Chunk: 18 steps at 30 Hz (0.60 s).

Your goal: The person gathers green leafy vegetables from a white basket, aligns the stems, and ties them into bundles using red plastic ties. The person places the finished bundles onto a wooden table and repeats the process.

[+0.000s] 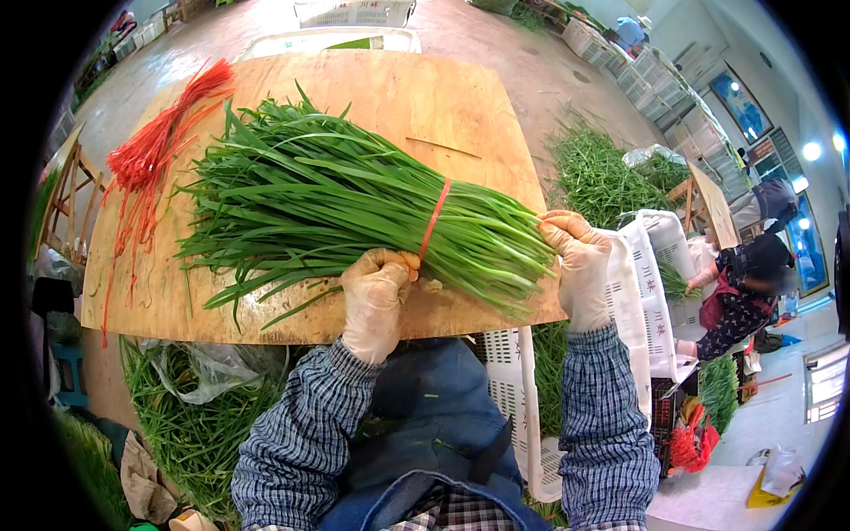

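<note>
A thick bunch of green garlic chives [319, 192] lies across the wooden board [451, 86], leaves to the left and pale stem ends to the right. A red tie [435, 219] goes round the bunch nearer its stem end. My left hand [377, 292], in a thin pale glove, is closed on the tie at the bunch's near side. With my right hand [576, 255], also gloved, I pinch stems at the right end of the bunch. On the board's left side rests a bundle of loose red ties [149, 156], some hanging over the edge.
White plastic crates [621, 305] stand to my right, beside a co-worker [747, 285]. Loose greens [199, 425] with a clear plastic bag are below the board at left. More greens [597, 166] cover the floor beyond its right edge. Another white crate [332, 40] stands past the far edge.
</note>
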Motion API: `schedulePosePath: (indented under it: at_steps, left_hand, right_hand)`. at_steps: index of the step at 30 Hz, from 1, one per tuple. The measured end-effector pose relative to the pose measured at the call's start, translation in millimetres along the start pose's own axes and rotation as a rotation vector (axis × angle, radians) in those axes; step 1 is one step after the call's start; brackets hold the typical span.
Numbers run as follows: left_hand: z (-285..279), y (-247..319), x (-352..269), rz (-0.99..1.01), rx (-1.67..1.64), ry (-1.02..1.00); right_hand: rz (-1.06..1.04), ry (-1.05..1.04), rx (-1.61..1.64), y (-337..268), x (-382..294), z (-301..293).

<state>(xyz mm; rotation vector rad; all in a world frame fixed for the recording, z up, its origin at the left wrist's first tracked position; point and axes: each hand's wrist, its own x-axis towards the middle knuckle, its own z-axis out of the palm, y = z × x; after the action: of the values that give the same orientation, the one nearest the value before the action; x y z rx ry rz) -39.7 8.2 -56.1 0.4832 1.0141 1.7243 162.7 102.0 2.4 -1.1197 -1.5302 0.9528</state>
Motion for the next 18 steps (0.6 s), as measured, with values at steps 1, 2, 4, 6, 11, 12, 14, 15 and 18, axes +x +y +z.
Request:
schedulePosePath:
  at_steps: [1,2,4,6,11,12,14,15,18]
  left_hand:
    - [0.3,-0.3,0.8,-0.008,-0.011,-0.004]
    - [0.6,-0.6,1.7,-0.017,-0.022,-0.008]
    - [-1.8,0.8,1.8,-0.015,-0.031,-0.005]
    - [0.0,1.8,2.2,-0.001,-0.034,-0.013]
    - [-6.7,-4.0,7.4,-0.002,0.001,-0.024]
    - [-6.4,-4.7,9.6,-0.012,-0.009,-0.026]
    - [-7.5,3.6,9.7,-0.028,0.009,-0.016]
    - [-1.9,7.9,10.7,-0.039,0.006,-0.025]
    - [2.3,19.4,16.1,-0.031,0.167,-0.077]
  right_hand:
    - [0.031,0.001,0.034,-0.3,-0.4,-0.5]
    - [0.063,0.003,0.068,-1.3,-1.1,-1.3]
    - [0.089,-0.037,0.061,-2.8,-1.2,-4.0]
    - [0.152,0.081,0.12,-0.4,2.0,-12.9]
    - [-0.53,0.031,-0.68,-66.0,-17.6,5.4]
    - [-0.543,-0.101,-0.786,-76.4,-26.1,20.6]
    - [-0.633,-0.29,-1.041,-72.9,-37.0,61.0]
    - [-0.704,-0.335,-1.219,-59.2,-34.8,75.3]
    - [-0.606,-0.29,-1.355,-21.9,-18.3,99.1]
